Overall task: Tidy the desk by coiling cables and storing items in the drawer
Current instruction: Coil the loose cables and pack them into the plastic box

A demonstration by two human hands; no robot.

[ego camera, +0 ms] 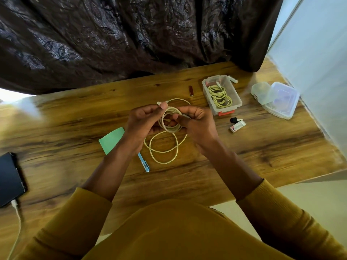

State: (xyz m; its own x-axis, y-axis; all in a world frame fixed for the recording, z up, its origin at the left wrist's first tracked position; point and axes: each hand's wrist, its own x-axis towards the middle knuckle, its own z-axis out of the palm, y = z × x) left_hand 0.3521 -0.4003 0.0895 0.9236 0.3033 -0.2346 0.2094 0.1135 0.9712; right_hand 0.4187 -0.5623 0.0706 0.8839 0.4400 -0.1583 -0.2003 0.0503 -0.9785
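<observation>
A cream braided cable (165,147) is held above the middle of the wooden desk (262,147). My left hand (144,121) grips a small coil of it, one plug poking out past the thumb. My right hand (195,122) pinches the cable beside the coil. Loose loops hang down onto the desk below both hands. A clear plastic bin (235,94) at the back right holds another coiled yellow cable (219,96).
A blue pen (144,164) and green paper (112,139) lie near my left arm. A dark red tube (191,90), a black item (233,120), a small white device (238,126) and clear lidded containers (277,100) sit to the right. A dark phone (9,179) with a white cord lies far left.
</observation>
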